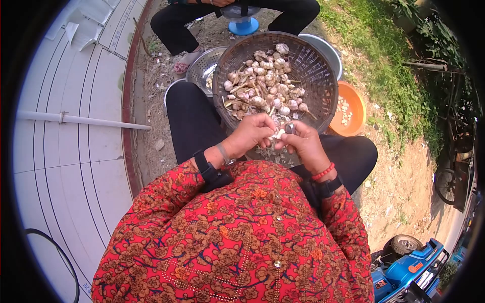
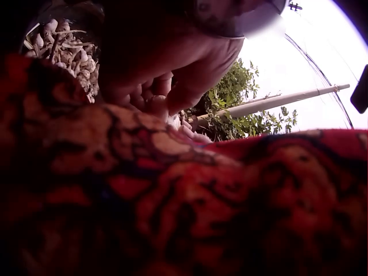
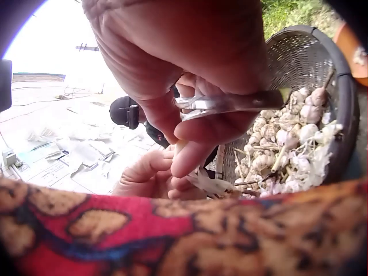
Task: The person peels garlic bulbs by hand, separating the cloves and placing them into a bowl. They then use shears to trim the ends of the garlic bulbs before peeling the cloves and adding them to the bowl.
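Over the near rim of a round dark wicker basket (image 1: pixel 316 76), both hands meet at a small piece of pale garlic (image 1: pixel 279 134). The left hand (image 1: pixel 251 134) pinches the garlic from the left with thumb and fingertips. Curled fingers of the right hand (image 1: pixel 307 147) hold a small knife (image 3: pixel 233 104), its metal shining across the palm in the right wrist view. Thumb and forefinger of that hand come together at the garlic, and papery skin (image 3: pixel 210 183) hangs below. Many whole garlic bulbs (image 1: pixel 268 83) with dry stalks fill the basket's middle.
An orange basin (image 1: pixel 359 113) with peeled cloves (image 1: pixel 344 112) stands right of the basket. Left of it is a perforated metal colander (image 1: pixel 194 76); a metal basin (image 1: pixel 331 55) sits behind. Another person's legs (image 1: pixel 172 30) and a blue stool (image 1: pixel 243 26) are at the far side.
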`<state>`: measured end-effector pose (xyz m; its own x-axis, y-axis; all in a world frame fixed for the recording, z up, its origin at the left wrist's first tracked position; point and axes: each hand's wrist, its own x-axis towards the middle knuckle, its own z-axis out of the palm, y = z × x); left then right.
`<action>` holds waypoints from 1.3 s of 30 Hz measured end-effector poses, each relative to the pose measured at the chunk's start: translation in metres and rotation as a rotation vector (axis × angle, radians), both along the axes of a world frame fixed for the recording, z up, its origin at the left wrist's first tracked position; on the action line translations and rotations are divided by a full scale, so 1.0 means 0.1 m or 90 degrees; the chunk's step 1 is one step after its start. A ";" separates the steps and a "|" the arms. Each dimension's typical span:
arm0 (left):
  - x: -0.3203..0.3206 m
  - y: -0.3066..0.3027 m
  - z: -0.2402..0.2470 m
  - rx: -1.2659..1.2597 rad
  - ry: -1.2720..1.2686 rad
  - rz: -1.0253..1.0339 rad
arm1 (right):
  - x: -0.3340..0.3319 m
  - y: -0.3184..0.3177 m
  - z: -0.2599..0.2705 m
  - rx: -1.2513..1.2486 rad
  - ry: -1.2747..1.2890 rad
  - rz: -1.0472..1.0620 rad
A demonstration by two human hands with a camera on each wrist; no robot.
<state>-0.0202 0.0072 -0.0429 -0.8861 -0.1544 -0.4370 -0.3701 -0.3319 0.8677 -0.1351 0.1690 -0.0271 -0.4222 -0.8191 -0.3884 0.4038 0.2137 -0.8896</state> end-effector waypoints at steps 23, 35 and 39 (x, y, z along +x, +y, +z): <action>0.01 0.00 -0.24 -0.151 0.069 -0.070 | 0.00 -0.01 -0.13 0.029 0.004 -0.043; 0.05 -0.02 -0.13 -0.095 0.013 -0.091 | -0.12 0.02 -0.06 0.010 -0.150 -0.203; 0.09 -0.07 -0.23 -0.161 -0.011 -0.139 | -0.46 0.28 -0.01 -0.062 -0.107 -0.307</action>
